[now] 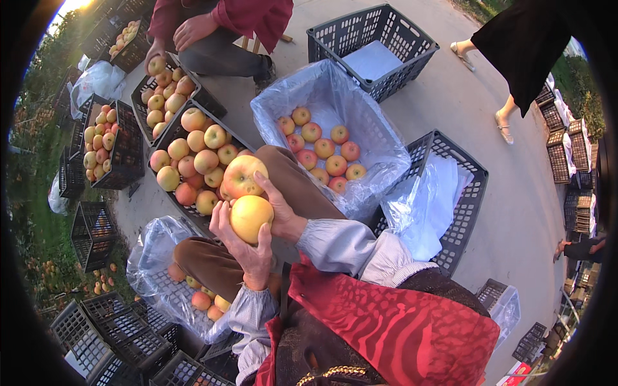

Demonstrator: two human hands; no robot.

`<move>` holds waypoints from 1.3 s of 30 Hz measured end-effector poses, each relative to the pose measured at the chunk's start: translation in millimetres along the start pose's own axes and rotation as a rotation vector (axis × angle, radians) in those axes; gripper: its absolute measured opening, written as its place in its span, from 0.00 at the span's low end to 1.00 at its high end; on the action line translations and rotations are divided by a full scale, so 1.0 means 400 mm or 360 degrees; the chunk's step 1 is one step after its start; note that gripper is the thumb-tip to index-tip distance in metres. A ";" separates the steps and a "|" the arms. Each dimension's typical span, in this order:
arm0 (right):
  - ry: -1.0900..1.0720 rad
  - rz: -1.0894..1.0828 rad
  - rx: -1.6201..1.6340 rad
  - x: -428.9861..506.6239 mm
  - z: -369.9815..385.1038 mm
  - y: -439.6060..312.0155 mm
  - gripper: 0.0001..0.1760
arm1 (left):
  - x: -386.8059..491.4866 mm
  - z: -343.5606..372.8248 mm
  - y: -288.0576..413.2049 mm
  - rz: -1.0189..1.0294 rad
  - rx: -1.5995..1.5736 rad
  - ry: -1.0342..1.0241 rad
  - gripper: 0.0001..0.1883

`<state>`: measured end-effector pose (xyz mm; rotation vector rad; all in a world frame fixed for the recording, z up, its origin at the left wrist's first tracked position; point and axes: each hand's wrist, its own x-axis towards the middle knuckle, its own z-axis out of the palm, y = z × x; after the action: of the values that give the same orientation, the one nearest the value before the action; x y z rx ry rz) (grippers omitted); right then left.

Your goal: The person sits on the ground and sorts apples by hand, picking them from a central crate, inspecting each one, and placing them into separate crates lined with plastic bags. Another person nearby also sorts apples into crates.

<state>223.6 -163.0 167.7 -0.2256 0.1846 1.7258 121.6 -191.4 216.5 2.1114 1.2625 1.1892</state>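
In front of me, between my knees, my left hand (244, 255) is wrapped around a yellow apple (251, 219). My right hand (286, 212) grips a larger yellow-red apple (241, 176) with small dark spots on its skin, the thumb lying on its side. The two apples are close together. Beyond them stands a black plastic crate (224, 128) heaped with apples. To the right, a crate lined with a clear plastic bag (381, 140) holds several reddish apples (335, 164) in one layer. Another bag-lined crate (159, 284) by my left knee contains several apples (201, 300).
Opposite, a person's hand (156, 50) holds an apple over another full crate (140, 96). A crate with a white sheet (372, 60) stands at the back; one with plastic liners (458, 207) is at right. Stacked crates (120, 333) lie lower left. Someone's legs (507, 113) are upper right.
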 end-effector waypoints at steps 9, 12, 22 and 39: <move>0.0086 -0.0512 0.0016 -0.031 -0.036 -0.137 0.27 | 0.065 0.128 0.065 0.0049 -0.0016 -0.0311 0.42; 0.0098 -0.0521 0.0113 -0.046 -0.049 -0.180 0.30 | 0.078 0.177 0.062 0.0010 -0.0124 -0.0369 0.41; 0.0236 -0.0800 0.0046 -0.076 -0.124 -0.311 0.37 | 0.063 0.292 0.044 -0.0386 -0.0814 -0.0598 0.27; 0.0108 -0.0571 0.0511 -0.091 -0.413 -0.499 0.46 | 0.109 0.347 -0.069 0.0248 -0.0209 -0.0323 0.11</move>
<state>434.0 -205.6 18.1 -0.0739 0.4401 1.3119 232.5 -129.1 140.4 2.2007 0.9208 1.0568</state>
